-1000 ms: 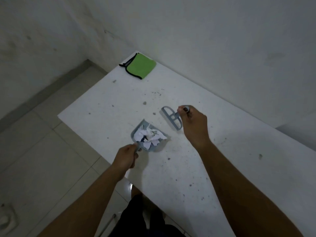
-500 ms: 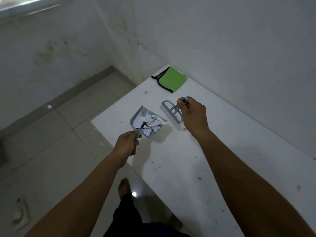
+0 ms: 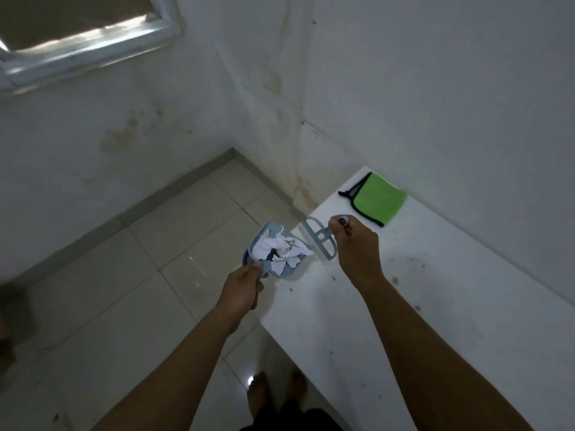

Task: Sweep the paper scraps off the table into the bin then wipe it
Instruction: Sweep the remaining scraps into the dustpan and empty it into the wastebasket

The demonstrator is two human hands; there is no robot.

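Observation:
My left hand [image 3: 242, 289] grips the handle of a small grey-blue dustpan [image 3: 264, 236], held in the air past the left edge of the white table [image 3: 451, 321]. White paper scraps [image 3: 280, 250] fill the pan. My right hand [image 3: 356, 244] pinches the handle of a small grey-blue brush [image 3: 317, 237], just right of the pan, above the table's corner. A green cloth with black trim [image 3: 378, 199] lies flat at the far corner of the table. No bin is visible.
The table carries dark specks and smudges and stands against a stained white wall on the right. Pale floor tiles [image 3: 140, 290] spread to the left. A window frame [image 3: 87, 42] is at upper left. My feet [image 3: 277, 388] stand beside the table's near edge.
The view has swung left toward the floor. My left hand has carried the full dustpan off the table, past its left edge. My right hand keeps the brush beside it.

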